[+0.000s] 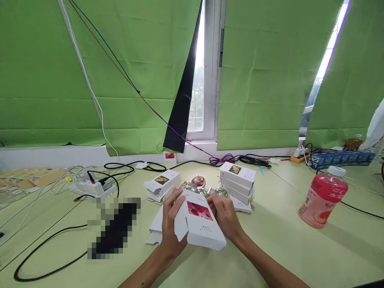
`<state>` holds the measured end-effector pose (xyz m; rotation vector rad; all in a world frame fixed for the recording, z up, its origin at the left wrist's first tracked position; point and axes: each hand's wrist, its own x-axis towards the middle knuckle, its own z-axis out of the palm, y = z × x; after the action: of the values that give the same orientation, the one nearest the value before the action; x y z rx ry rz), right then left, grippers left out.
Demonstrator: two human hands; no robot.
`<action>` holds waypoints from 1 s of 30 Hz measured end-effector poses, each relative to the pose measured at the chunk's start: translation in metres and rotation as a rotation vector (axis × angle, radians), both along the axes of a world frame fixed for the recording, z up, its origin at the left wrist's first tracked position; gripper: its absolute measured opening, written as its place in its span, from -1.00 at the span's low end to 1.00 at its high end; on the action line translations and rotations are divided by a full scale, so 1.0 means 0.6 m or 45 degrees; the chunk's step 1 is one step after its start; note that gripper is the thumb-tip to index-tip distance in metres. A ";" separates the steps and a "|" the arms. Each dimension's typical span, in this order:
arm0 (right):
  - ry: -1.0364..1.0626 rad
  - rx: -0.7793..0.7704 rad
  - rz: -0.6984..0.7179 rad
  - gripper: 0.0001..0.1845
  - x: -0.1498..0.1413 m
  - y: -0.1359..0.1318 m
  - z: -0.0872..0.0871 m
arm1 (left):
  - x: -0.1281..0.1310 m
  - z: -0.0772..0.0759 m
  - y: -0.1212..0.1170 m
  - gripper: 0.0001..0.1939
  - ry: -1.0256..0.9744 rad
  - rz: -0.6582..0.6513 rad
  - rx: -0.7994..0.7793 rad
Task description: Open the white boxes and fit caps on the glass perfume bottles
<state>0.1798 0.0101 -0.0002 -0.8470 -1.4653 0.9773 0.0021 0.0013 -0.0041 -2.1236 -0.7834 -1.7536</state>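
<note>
A white cardboard box (199, 226) with a pink rose picture on its face is held tilted above the table. My left hand (172, 224) grips its left side, thumb and fingers around the edge, and an end flap stands partly open there. At the far right edge of the box, my right hand (223, 212) is closed with its fingers curled against it; the fingertips are partly hidden. Another white box (156, 228) lies beneath, partly covered by my left hand. Just beyond the hands sit several shiny round pendant-like items (198, 182), partly hidden.
White boxes with a yellow picture are stacked at the left (162, 182) and at the right (237, 176). A pink drink bottle (322, 198) stands on the right. On the left are a power strip (93, 188), black cables (45, 244) and a pixelated dark object (115, 228).
</note>
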 end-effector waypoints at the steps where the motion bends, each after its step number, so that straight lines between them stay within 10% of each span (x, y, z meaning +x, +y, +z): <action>1: -0.018 -0.037 0.069 -0.35 -0.001 -0.001 0.001 | 0.000 0.000 0.000 -0.38 0.000 -0.004 0.012; 18: 0.189 -0.391 0.456 -0.35 -0.003 -0.001 0.012 | 0.001 -0.004 0.001 -0.43 -0.031 0.054 0.001; 30: 0.483 -0.478 0.418 -0.44 -0.001 0.003 0.010 | -0.001 0.001 -0.007 -0.24 0.158 0.072 -0.055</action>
<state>0.1792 0.0117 0.0055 -0.6421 -1.1251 1.6011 0.0016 -0.0027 -0.0033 -2.1918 -0.8463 -1.5730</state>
